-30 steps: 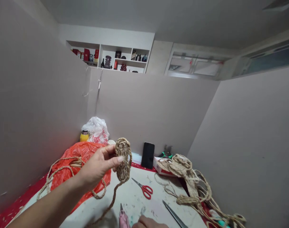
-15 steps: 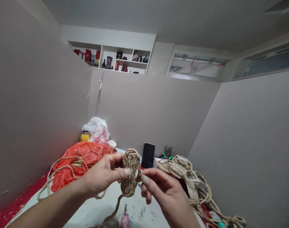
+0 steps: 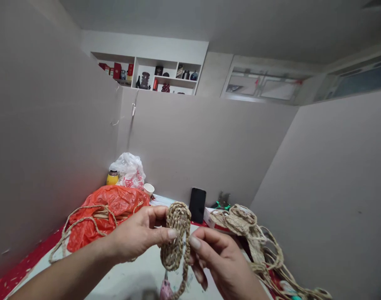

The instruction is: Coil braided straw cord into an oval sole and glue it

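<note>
An oval coil of braided straw rope (image 3: 172,246) stands upright in front of me. My left hand (image 3: 143,233) grips its left side, thumb on the near face and fingers behind. My right hand (image 3: 214,254) pinches the loose braid (image 3: 186,254) at the coil's right edge, between thumb and forefinger. That braid hangs down from the coil toward the bottom of the view. Below the coil, a pink tool with a thin metal tip (image 3: 166,288) lies on the white tabletop (image 3: 124,279).
A red plastic bag (image 3: 112,200) with rope on it lies left, near a white bag (image 3: 128,168), a yellow jar (image 3: 112,178) and a white cup (image 3: 149,189). A black phone (image 3: 197,205) stands at the back. Green-handled pliers (image 3: 222,203) and piled braids (image 3: 240,218) are right.
The coil has shifted slightly right and down and tilted a little. Its loose braid now runs down the right side instead of trailing left. My right hand has moved slightly right and down.
</note>
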The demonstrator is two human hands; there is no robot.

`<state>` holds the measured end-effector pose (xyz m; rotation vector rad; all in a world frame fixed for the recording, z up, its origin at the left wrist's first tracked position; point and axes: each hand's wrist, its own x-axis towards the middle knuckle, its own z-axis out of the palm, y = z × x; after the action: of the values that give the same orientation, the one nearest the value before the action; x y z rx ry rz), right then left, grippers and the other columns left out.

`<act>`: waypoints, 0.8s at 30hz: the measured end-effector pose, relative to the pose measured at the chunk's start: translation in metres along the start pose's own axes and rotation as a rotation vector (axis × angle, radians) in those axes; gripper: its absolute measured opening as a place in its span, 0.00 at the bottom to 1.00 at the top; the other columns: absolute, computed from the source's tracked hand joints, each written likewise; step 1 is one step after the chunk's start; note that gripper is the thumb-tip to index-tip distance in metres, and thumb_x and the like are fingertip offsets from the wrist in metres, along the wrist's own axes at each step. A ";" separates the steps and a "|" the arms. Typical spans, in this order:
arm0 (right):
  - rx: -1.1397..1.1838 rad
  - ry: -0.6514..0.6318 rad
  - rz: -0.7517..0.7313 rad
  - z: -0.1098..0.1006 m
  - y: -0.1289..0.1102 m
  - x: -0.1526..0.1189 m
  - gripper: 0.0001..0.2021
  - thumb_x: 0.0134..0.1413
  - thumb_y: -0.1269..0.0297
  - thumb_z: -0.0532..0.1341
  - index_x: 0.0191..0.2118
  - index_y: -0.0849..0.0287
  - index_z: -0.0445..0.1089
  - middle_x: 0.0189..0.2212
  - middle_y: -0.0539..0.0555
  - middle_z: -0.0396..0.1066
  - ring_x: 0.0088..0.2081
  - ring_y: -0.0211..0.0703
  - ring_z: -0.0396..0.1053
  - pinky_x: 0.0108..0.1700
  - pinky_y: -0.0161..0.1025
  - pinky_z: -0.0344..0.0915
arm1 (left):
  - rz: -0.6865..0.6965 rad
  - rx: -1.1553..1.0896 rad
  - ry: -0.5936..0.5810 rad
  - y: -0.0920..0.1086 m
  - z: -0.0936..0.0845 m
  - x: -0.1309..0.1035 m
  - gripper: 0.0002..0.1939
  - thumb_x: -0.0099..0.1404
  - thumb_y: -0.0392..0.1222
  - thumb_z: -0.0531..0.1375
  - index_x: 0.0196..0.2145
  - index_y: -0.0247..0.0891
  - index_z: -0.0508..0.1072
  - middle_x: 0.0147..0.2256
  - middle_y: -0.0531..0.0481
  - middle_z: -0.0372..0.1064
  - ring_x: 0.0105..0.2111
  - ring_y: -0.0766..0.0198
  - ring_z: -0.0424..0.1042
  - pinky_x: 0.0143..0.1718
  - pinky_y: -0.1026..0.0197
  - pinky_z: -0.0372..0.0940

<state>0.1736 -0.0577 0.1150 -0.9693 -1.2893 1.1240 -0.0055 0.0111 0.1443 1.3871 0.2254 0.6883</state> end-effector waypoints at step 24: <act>0.071 0.015 -0.016 -0.006 0.009 -0.004 0.14 0.48 0.58 0.69 0.27 0.61 0.67 0.16 0.44 0.66 0.14 0.25 0.59 0.14 0.23 0.57 | -0.113 0.014 -0.066 -0.016 -0.001 0.005 0.13 0.54 0.45 0.65 0.35 0.34 0.75 0.27 0.51 0.67 0.26 0.68 0.60 0.28 0.65 0.53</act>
<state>0.1786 -0.0598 0.1046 -0.9113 -1.2351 1.1410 0.0030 0.0145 0.1302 1.3964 0.2549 0.5472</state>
